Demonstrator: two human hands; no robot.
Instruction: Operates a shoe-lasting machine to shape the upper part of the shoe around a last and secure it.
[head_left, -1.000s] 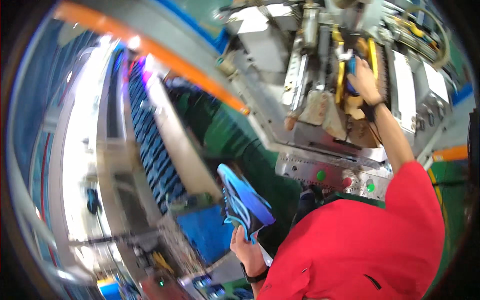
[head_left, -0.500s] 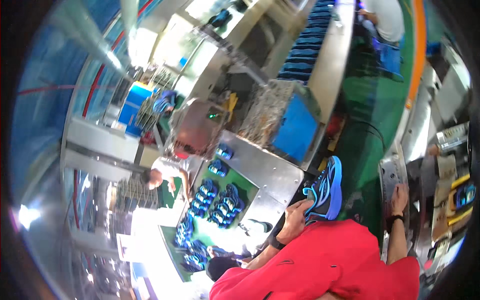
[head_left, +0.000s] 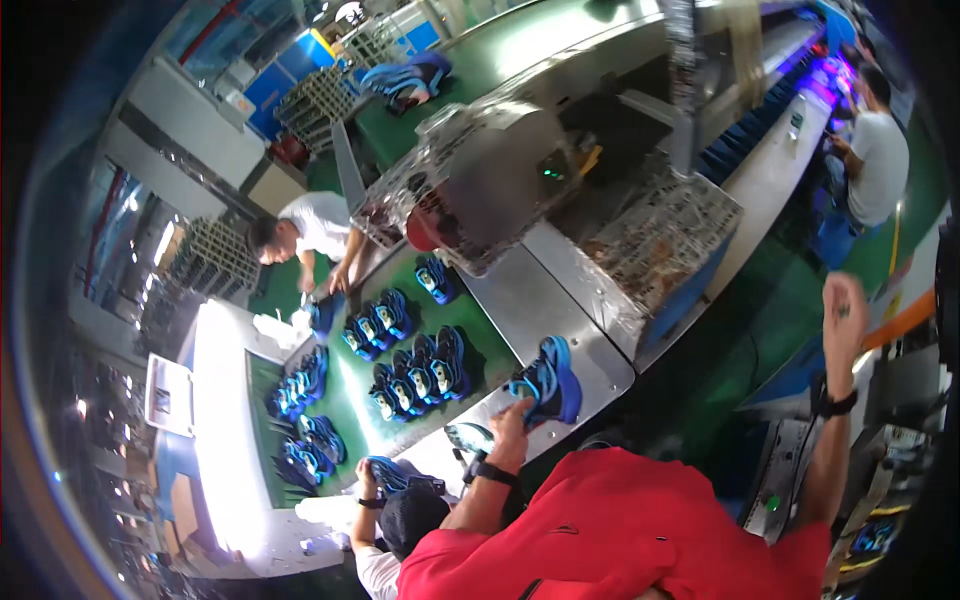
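My left hand grips a dark-blue and light-blue sports shoe by its collar end, above the edge of the metal table. The shoe's sole faces right. Out to the right, my right hand is raised with its fingers curled. A small dark spot shows in it, but I cannot make out what it is. Several matching shoes stand in rows on the green belt beyond my left hand. Just left of that hand, a grey-green shoe lies on the metal edge.
A co-worker in white reaches over the belt's far side. Close on my left, another person handles a blue shoe. A plastic-wrapped machine stands over the line. Further right, someone sits by the long conveyor.
My left hand has carried the shoe leftward, over the table edge. My right hand has left the metal machine panel and risen. The view has swung, showing more of the belt.
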